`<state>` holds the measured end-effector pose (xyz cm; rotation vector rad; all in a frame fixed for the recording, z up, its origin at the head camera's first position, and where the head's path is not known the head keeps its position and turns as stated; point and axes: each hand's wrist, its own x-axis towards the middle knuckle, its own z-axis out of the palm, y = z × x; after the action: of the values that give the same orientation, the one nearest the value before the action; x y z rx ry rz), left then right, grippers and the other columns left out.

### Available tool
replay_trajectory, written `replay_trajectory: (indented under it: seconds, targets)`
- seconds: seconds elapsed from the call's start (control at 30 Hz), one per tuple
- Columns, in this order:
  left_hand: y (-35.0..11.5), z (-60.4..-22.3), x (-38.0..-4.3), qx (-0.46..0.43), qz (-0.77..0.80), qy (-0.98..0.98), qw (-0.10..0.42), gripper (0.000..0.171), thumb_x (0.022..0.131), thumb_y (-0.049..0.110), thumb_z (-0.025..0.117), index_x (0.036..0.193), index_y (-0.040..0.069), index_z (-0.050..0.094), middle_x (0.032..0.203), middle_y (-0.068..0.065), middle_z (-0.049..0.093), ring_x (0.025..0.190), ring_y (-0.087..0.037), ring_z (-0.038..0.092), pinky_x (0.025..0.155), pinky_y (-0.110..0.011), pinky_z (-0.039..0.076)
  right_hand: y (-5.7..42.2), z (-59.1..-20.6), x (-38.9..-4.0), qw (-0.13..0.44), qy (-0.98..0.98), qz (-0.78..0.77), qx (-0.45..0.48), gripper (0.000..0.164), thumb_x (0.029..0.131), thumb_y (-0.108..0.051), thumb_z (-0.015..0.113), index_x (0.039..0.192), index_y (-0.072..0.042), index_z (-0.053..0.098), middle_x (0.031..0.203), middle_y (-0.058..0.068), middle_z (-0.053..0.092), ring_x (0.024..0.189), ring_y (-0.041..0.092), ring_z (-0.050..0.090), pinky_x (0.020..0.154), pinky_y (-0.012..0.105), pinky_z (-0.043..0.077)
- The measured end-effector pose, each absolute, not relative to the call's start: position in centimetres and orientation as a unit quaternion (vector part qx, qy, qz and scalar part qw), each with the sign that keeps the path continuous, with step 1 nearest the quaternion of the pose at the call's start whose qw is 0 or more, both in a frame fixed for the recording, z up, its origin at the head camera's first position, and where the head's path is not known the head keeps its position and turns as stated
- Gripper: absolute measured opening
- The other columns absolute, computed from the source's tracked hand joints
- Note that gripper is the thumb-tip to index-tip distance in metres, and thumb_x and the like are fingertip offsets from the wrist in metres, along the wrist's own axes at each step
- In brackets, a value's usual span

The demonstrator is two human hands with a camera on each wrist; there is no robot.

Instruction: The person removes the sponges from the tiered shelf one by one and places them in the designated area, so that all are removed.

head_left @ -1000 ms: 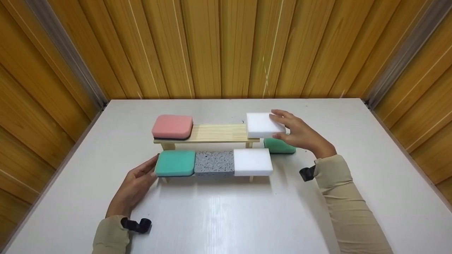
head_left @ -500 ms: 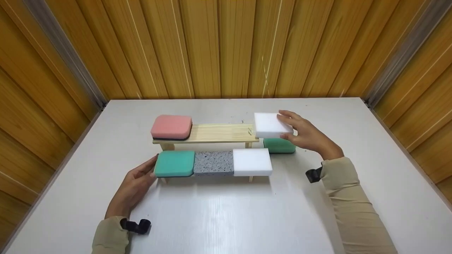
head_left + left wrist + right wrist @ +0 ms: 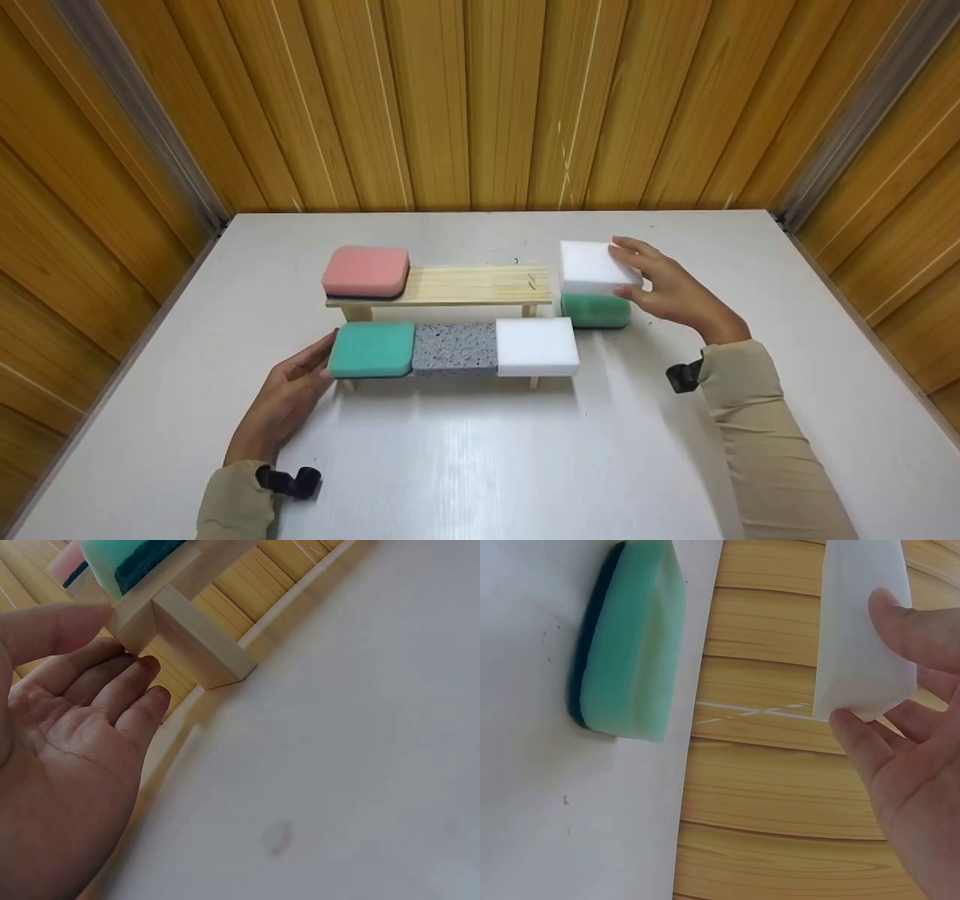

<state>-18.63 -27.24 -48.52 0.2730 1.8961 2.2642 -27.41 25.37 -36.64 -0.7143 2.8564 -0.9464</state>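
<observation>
Right grip [image 3: 667,289] pinches the white block [image 3: 589,266], centre right: keep it level, clear of the green sponge [image 3: 595,310] below; left grip [image 3: 285,394] beside the rack [image 3: 199,641], hold unclear

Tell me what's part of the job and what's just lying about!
Seems part of the job:
white block, in the right hand
front stand and its teal sponge, at the left hand

Seems just lying about:
grey block, other white block
pink sponge on back stand
green sponge on table
</observation>
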Motion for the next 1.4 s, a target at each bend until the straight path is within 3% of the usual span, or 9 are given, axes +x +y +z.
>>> replay_trajectory:
  seconds: [0.53, 0.83, 1.17, 1.4]
  targets:
    - [-27.3, -48.7, -18.6, 0.100, 0.749, 0.649, 0.089, 0.064, 0.095, 0.004, 0.053, 0.151, -0.001, 0.023, 0.161, -0.012, 0.017, 0.137, 0.006, 0.033, 0.111, -0.015, 0.030, 27.6, -37.6, -27.5, 0.031, 0.922, -0.323, -0.209, 0.062, 0.093, -0.005, 0.060, 0.148, 0.003, 0.032, 0.158, 0.019, 0.021, 0.145, 0.044, 0.018, 0.114, 0.061, 0.024]
    - [-27.3, -48.6, -18.7, 0.080, 0.731, 0.672, 0.090, 0.064, 0.095, 0.006, 0.055, 0.151, 0.002, 0.024, 0.161, -0.007, 0.020, 0.150, -0.021, 0.011, 0.109, -0.011, 0.030, 28.8, -38.3, -27.5, 0.041, 0.928, -0.316, -0.193, 0.064, 0.093, -0.004, 0.059, 0.148, 0.003, 0.029, 0.158, 0.021, 0.019, 0.145, 0.045, 0.015, 0.115, 0.062, 0.020]
    - [-27.3, -48.6, -18.5, 0.077, 0.733, 0.670, 0.088, 0.064, 0.094, 0.006, 0.057, 0.151, 0.003, 0.027, 0.160, -0.007, 0.022, 0.148, -0.013, 0.018, 0.110, -0.013, 0.030, 29.8, -38.8, -27.5, 0.032, 0.923, -0.326, -0.202, 0.064, 0.091, 0.000, 0.061, 0.147, 0.007, 0.030, 0.157, 0.024, 0.020, 0.144, 0.047, 0.015, 0.112, 0.064, 0.023]
    - [-27.2, -48.5, -18.7, 0.085, 0.746, 0.653, 0.095, 0.067, 0.094, 0.005, 0.057, 0.152, 0.001, 0.022, 0.161, -0.009, 0.017, 0.150, -0.023, 0.009, 0.110, -0.014, 0.032, 30.5, -39.3, -27.6, 0.032, 0.923, -0.327, -0.201, 0.064, 0.090, 0.005, 0.059, 0.146, 0.010, 0.029, 0.156, 0.026, 0.019, 0.143, 0.049, 0.015, 0.110, 0.064, 0.027]
